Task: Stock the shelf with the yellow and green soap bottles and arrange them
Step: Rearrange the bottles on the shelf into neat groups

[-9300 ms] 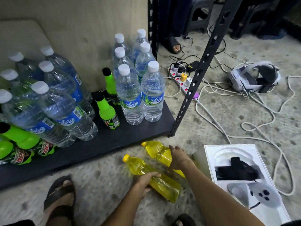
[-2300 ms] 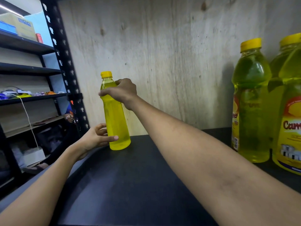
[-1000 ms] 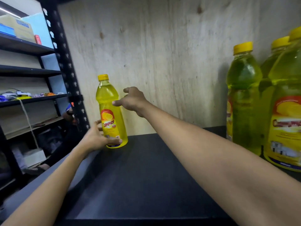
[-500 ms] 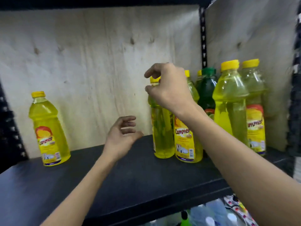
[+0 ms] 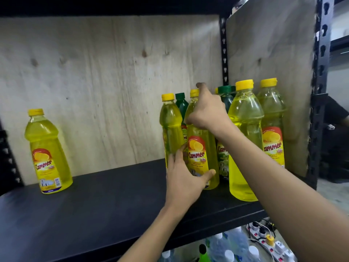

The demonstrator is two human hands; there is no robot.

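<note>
Now the left hand (image 5: 186, 178), which hung loose in mid-air half a second ago, cups the foot of a labelled yellow bottle (image 5: 200, 156) at the group's front on the shelf (image 5: 94, 205), thumb across its label. Higher up, the right hand (image 5: 205, 114) has dropped from the caps to clasp that bottle's shoulder. Green bottles (image 5: 181, 104) stand behind. Far left, the lone bottle (image 5: 48, 154) stands released, so arranging seems to have moved to the right-hand cluster.

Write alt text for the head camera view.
Two hands hold a yellow soap bottle among yellow and green bottles on a black shelf: left hand low, right hand near its neck. Another yellow bottle stands alone at left.
</note>
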